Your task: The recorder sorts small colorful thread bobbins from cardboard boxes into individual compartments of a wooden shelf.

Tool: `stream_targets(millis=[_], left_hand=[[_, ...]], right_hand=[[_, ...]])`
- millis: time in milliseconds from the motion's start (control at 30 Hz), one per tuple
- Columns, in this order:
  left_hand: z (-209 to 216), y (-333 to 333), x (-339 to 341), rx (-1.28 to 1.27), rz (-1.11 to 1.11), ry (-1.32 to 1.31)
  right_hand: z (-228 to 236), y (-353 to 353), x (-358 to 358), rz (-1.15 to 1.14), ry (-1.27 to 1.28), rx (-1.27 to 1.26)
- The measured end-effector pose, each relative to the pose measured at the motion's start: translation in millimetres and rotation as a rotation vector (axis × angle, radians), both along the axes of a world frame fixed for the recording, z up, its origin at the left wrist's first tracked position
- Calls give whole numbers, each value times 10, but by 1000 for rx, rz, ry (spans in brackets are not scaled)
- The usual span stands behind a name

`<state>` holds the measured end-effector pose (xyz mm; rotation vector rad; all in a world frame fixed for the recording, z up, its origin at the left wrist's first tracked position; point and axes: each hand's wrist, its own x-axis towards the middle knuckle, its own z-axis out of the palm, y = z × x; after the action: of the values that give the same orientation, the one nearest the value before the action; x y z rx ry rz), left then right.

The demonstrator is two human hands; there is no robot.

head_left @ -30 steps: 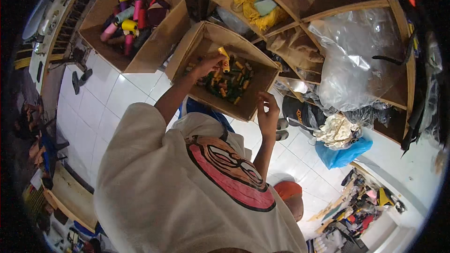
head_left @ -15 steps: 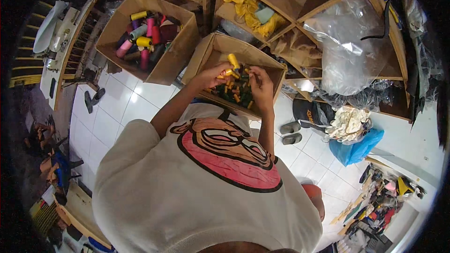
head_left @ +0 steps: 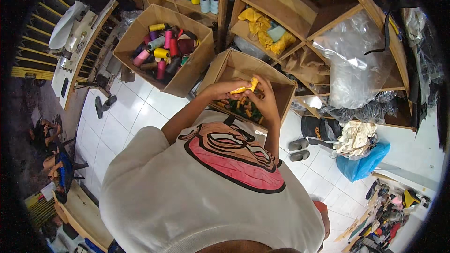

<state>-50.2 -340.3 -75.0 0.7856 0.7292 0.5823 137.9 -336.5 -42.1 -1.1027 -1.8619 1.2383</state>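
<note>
The left hand has its fingers closed on a yellow spool, above an open carton. The right hand meets it there, fingers bent against the spool's far end; whether they clamp it, I cannot tell. Small spools fill the carton below. Beyond, left, a second carton holds larger colored cones.

Extends left forearm diagonally inward and right forearm nearly straight ahead; holds left hand and right hand close together, out in front, with fingers curled inward.
</note>
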Motion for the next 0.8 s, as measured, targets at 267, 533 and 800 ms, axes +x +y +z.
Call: stream_targets(millis=[267,533,800], left_hand=[[-89,-18,-138,-116,60,-197],[168,-15,-189,-164,149,-239],[-27,31,-196,-431,276,-646]], right_hand=[[-21,-14,-185,-125,-21,33],[65,-49,-264,-164,210,-126],[94,-59,-390,-110,343,-274]])
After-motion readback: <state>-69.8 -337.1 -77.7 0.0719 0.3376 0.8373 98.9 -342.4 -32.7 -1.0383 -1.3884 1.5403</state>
